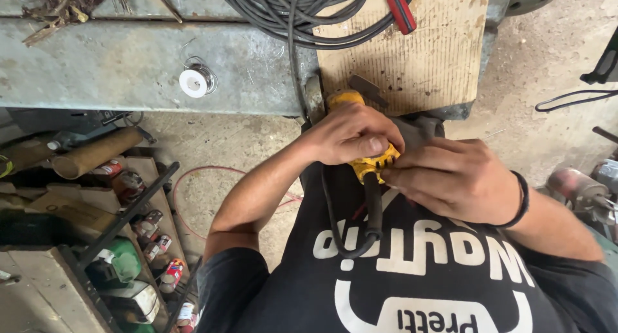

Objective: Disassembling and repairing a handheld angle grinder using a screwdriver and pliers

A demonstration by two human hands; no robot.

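Both hands close on one yellow power tool (pixel 367 162), held tight against the person's chest just off the near edge of the bench (pixel 129 69) — braced there, I'd judge, to keep it steady. The left hand (pixel 353 135) wraps over its top, the right hand (pixel 450 178) clamps its body from the side, and its single black cord (pixel 372 211) loops down below. On the bench lie one white spool (pixel 194 82), one cable coil (pixel 290 11) and one wooden board (pixel 418 50) at the right end.
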